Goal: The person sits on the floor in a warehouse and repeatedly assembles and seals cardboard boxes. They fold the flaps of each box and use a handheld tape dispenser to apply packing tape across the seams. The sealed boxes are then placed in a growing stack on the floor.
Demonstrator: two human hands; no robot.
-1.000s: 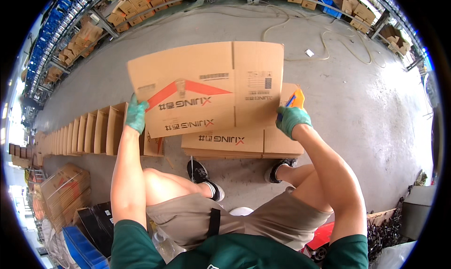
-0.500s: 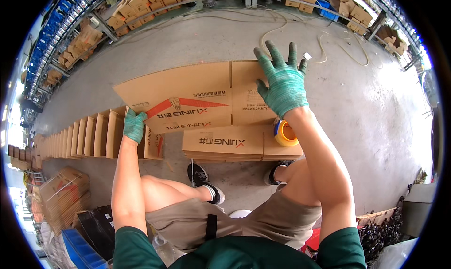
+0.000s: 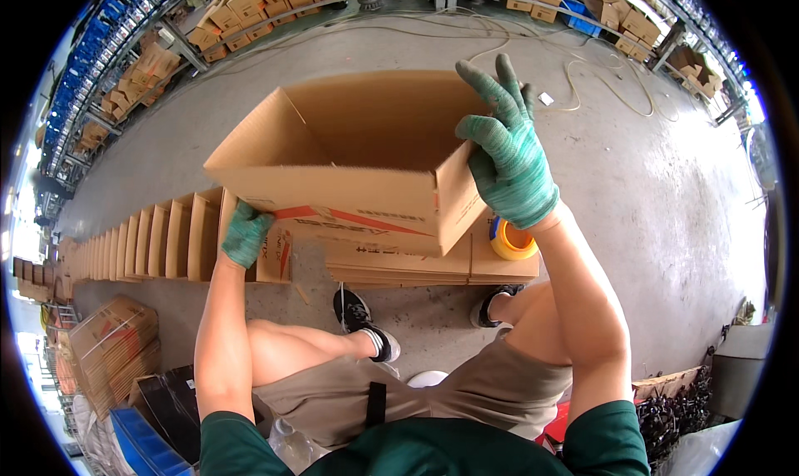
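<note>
A brown cardboard box (image 3: pixel 349 185) with red and black print stands opened into a four-sided shape in front of me, its top facing me. My left hand (image 3: pixel 247 234), in a green glove, is closed on the near wall's lower left part. Against the right end wall rests my gloved right hand (image 3: pixel 512 147), its fingers stretched apart and the thumb across the wall's top edge. Below the box lies a stack of flat cartons (image 3: pixel 399 270). A yellow and blue tape roll (image 3: pixel 509 240) sits on that stack beside my right wrist.
A long row of upright open cartons (image 3: pixel 171 239) runs off to the left. Bundled flat cartons (image 3: pixel 112 334) and a blue bin (image 3: pixel 150 443) are at lower left. Black parts (image 3: pixel 678 422) lie at lower right. Racks with boxes (image 3: pixel 241 14) and a hose (image 3: pixel 570 81) are ahead.
The flat carton has opened out into a box shape. My right hand has turned from flat on its panel to the right end wall; my left hand keeps its grip.
</note>
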